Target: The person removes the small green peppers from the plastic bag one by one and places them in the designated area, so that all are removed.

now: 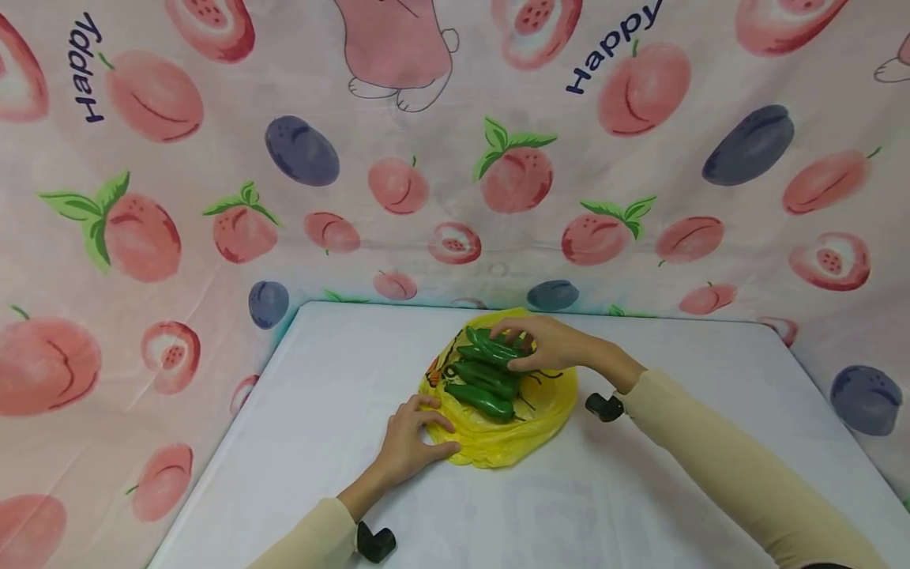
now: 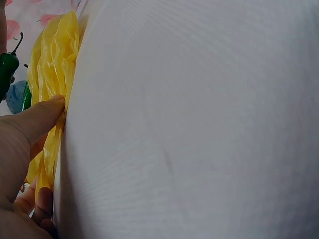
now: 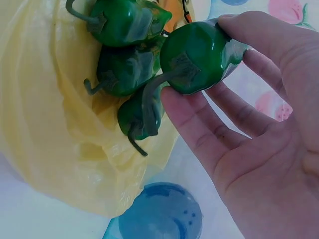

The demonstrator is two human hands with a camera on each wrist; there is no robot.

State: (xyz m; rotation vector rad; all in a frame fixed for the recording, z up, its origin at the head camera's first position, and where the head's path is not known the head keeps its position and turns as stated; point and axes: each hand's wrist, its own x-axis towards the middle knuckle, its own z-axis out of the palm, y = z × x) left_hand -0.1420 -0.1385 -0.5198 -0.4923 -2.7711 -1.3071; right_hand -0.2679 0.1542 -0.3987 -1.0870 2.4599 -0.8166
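A yellow plastic bag (image 1: 543, 411) lies spread on the white table with its mouth folded back around several green peppers (image 1: 483, 401). My left hand (image 1: 408, 442) holds the bag's near left edge; in the left wrist view the thumb (image 2: 42, 117) lies against the crinkled plastic and other fingertips show lower down at the bag. Over the bag's far side, my right hand (image 1: 558, 341) grips one green pepper (image 3: 199, 57) between thumb and fingers, its curved stem pointing away from the palm. Other peppers lie close beside it in the right wrist view.
The white table (image 1: 334, 371) runs back to a wall cloth (image 1: 455, 142) printed with peaches and plums. Black wrist cameras sit on the left wrist (image 1: 375, 543) and the right wrist (image 1: 604, 407).
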